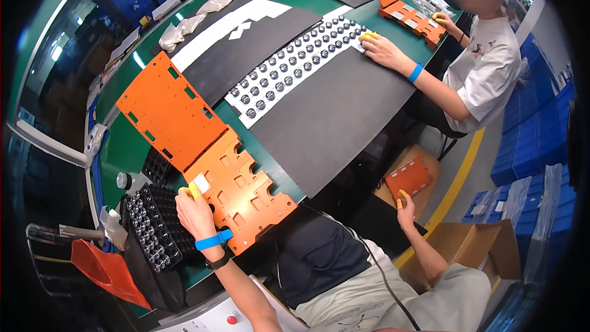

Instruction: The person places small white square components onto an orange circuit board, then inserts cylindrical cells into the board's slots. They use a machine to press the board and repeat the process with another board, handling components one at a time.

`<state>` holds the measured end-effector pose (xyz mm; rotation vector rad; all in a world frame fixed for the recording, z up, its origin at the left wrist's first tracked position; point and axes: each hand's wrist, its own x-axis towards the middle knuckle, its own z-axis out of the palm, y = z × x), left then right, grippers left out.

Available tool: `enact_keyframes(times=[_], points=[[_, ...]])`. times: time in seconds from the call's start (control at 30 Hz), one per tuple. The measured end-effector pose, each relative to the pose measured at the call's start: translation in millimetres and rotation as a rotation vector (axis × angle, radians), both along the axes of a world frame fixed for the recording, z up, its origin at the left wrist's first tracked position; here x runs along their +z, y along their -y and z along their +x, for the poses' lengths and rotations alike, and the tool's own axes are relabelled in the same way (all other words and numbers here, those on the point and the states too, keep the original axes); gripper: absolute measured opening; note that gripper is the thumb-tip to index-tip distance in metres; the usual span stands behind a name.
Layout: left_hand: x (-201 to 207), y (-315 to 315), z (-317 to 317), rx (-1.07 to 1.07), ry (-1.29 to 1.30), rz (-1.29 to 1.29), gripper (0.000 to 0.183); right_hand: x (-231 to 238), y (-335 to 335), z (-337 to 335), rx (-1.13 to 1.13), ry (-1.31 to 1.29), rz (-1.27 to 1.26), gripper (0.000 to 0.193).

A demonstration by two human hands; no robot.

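My left hand (195, 212), with yellow finger covers and a blue wristband, is at the left edge of an orange fixture. Its fingertips close on a small white square plate (201, 182) at the fixture's lower half (236, 187). The fixture's slotted orange lid (169, 110) lies open away from me. My right hand (405, 212) is off the table at the right, its covered fingertips drawn together; whatever they may hold is too small to make out. Behind that hand an orange panel (409, 178) rests on a brown surface.
Rows of black round parts on white plates (295, 64) line a dark mat (332, 110). Black trays of shiny round parts (150, 227) stand at my left, near an orange bag (107, 270). A co-worker (482, 55) handles another orange fixture (412, 18). A cardboard box (479, 246) is at right.
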<state>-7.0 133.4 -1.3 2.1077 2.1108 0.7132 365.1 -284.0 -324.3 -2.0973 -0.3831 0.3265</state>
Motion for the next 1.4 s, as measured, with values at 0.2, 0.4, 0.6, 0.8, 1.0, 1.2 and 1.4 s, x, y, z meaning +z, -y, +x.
enact_keyframes(times=[0.2, 0.4, 0.6, 0.8, 1.0, 1.2, 1.4], points=[[12.1, 9.7, 3.3, -0.097, 0.238, 0.225, 0.026, 78.8, -21.0, -16.7, -0.016, -0.168, 0.233, 0.027], [42.3, 110.3, 43.8, -0.32, 1.985, -0.759, 0.034, 210.2, -96.9, -29.5, 0.151, -0.132, 0.522, 0.021], [38.4, 144.4, 90.7, -0.533, 2.257, -1.274, 0.019, 327.6, -176.7, -85.6, 0.635, 0.059, 0.752, 0.018], [25.5, 170.4, 109.8, -0.579, 2.037, -0.853, 0.027, 395.1, -213.0, -111.1, 1.016, 0.443, 0.63, 0.046], [9.4, 157.5, 108.8, -0.591, 1.518, -0.525, 0.03, 389.9, -217.3, -121.4, 1.006, 0.284, 0.665, 0.036], [11.0, 138.4, 110.6, -0.728, 1.16, -0.274, 0.015, 375.4, -223.3, -119.9, 0.983, 0.203, 0.647, 0.036], [26.9, 121.9, 88.5, -0.356, 0.282, 0.049, 0.041, 368.2, -283.6, -24.8, 0.599, 0.528, 0.443, 0.024]])
